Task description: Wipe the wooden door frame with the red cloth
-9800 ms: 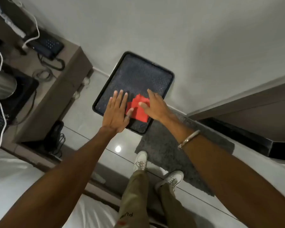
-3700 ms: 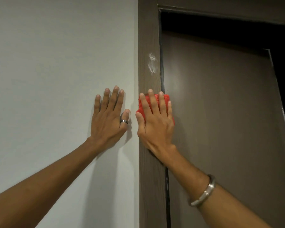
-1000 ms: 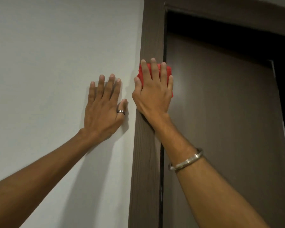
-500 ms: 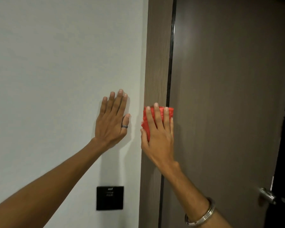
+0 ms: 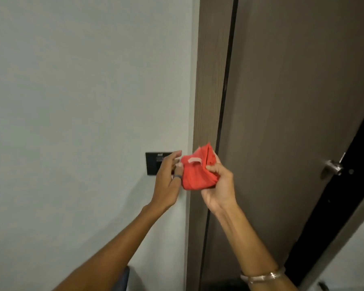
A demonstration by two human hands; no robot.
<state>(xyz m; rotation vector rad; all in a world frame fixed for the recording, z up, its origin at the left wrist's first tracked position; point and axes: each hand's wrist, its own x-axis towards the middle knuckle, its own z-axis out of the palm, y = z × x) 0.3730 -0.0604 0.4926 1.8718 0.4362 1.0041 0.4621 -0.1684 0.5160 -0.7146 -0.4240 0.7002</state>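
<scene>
The red cloth is bunched in the air, off the wood, with a pale loop tag showing on its top edge. My right hand is turned palm up and grips the cloth's right side. My left hand, with a ring on it, touches the cloth's left edge with its fingertips; its fingers are spread. The brown wooden door frame runs vertically just behind the cloth, between the white wall and the door.
A brown door stands right of the frame, with a metal handle at its right edge and a dark gap beyond. A black wall switch plate sits on the white wall behind my left hand.
My right hand has lifted the cloth off the frame and turned palm up. My left hand has left the wall and come to the cloth. The view has dropped lower.
</scene>
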